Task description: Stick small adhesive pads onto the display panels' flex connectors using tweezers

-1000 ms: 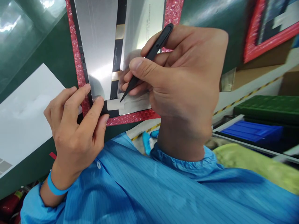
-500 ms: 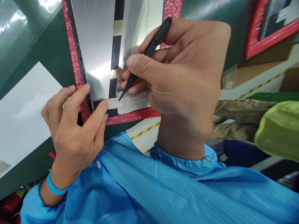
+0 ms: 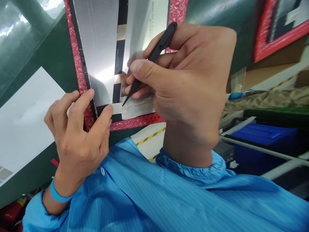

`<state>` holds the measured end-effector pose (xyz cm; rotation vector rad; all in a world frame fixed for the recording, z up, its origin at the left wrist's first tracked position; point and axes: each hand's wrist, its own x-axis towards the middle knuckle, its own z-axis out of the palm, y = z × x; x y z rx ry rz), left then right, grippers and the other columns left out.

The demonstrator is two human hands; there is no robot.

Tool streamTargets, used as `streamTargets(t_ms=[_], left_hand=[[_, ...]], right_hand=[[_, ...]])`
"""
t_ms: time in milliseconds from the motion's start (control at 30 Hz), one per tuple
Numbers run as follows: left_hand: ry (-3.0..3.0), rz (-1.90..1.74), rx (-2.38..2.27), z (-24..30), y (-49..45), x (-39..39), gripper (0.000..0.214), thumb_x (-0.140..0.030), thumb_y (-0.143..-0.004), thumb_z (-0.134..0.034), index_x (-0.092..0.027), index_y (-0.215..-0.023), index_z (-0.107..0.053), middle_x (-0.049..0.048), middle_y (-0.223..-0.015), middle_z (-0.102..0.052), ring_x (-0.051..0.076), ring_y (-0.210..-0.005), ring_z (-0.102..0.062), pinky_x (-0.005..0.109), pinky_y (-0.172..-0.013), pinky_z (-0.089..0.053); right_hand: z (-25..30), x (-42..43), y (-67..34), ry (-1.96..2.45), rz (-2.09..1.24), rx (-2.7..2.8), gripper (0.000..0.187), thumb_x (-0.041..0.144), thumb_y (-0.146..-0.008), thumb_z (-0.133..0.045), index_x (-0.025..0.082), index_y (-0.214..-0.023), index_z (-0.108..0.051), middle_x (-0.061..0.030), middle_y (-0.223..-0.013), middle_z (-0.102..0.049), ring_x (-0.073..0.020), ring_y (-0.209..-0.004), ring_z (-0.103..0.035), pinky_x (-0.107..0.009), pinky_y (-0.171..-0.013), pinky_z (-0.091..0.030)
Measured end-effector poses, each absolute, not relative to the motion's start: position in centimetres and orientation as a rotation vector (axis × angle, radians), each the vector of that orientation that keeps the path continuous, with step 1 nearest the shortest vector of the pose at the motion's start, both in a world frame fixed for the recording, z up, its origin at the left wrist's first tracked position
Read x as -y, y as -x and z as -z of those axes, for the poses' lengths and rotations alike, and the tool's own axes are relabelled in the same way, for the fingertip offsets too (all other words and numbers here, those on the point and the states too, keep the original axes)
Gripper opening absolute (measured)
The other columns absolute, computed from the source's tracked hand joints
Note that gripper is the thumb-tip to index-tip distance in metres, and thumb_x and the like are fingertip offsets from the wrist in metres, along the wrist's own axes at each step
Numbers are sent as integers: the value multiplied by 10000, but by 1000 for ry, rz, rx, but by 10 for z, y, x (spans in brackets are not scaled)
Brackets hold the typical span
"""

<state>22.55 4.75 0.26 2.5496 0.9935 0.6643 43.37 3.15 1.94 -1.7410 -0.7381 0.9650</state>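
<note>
My right hand is closed around a pair of black tweezers, thumb and fingers pinching its middle. The pointed tip rests at or just over a pale strip near the lower edge of a flat silver panel. A black band with gold patches runs down the panel, and clear film covers part of its right side. Fingers spread, my left hand lies at the panel's lower left corner. Its index fingertip touches the left edge, and its thumb presses near the pale strip.
Pink bubble wrap lies under the panel on a green table. A white sheet is at left, with clear plastic beyond. Another panel framed in pink wrap sits upper right. Blue bins stand lower right.
The tweezers and both hands have barely moved. At the right, a passing person's yellow-green clothing has gone from view, uncovering the blue bins; a blurred camouflage sleeve or leg remains.
</note>
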Motion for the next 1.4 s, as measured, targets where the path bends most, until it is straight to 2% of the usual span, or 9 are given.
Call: streamTargets(t_ms=[167,367,500,633,867,1033,1167,1267,1400], left_hand=[[-2566,-639,-996,-2,-225,-48,258,-223,-949,-786,-265,-1202,-810,174,-1437,-713,430,-1373,-639,690,-1117,-533],[-2571,-635,-978,-2,-223,-49,272,-218,-966,-757,-264,-1233,-783,167,-1453,-702,429,-1381,-624,712,-1107,-532],[-2597,-626,-972,-2,-223,-48,295,-207,-962,-750,-275,-1248,-775,177,-1451,-704,439,-1382,-622,728,-1103,-518],[-2620,-616,-998,-1,-226,-46,334,-191,-960,-730,-321,-1265,-765,150,-1452,-712,433,-1392,-624,740,-1113,-491],[-2688,-693,-945,4,-229,-45,311,-156,-947,-737,-267,-1236,-761,136,-1408,-750,440,-1352,-658,718,-1110,-465],[-2739,-658,-909,3,-230,-45,301,-136,-968,-705,-240,-1247,-749,142,-1383,-770,403,-1307,-702,696,-1149,-439],[-2737,-663,-905,4,-230,-45,306,-127,-960,-708,-215,-1251,-747,159,-1358,-778,396,-1280,-721,707,-1174,-417],[-2714,-677,-910,5,-229,-44,344,-129,-965,-696,-247,-1284,-746,141,-1361,-779,391,-1288,-718,716,-1198,-387],[-2679,-681,-928,6,-230,-44,366,-136,-967,-698,-285,-1298,-745,113,-1372,-778,381,-1301,-714,715,-1217,-365]], right_hand=[[-15,-32,-434,1683,-940,716,284,463,-792,-948,367,-767,-682,-22,-773,-758,-339,-744,-762,-471,-515,-609],[-13,-32,-435,1701,-974,678,330,484,-777,-966,363,-767,-659,-17,-791,-760,-341,-763,-751,-497,-552,-613],[-13,-33,-434,1662,-940,695,368,525,-732,-992,367,-764,-661,-20,-753,-735,-351,-725,-744,-491,-506,-578],[-18,-32,-432,1702,-939,720,377,522,-747,-980,372,-755,-635,-7,-775,-744,-358,-751,-756,-504,-539,-596],[-21,-31,-424,1744,-765,767,332,451,-841,-902,353,-742,-601,-9,-759,-702,-326,-699,-739,-494,-558,-582],[-19,-30,-425,1760,-786,772,313,485,-841,-887,381,-760,-603,9,-769,-704,-337,-706,-738,-520,-600,-577],[-19,-29,-426,1680,-850,754,337,456,-855,-887,362,-759,-577,10,-762,-703,-329,-741,-763,-490,-573,-593],[-15,-29,-427,1625,-918,690,335,444,-845,-898,358,-780,-581,5,-753,-720,-333,-771,-768,-476,-559,-600],[-8,-29,-427,1511,-923,633,391,530,-777,-958,371,-804,-602,5,-724,-717,-319,-711,-737,-497,-590,-636]])
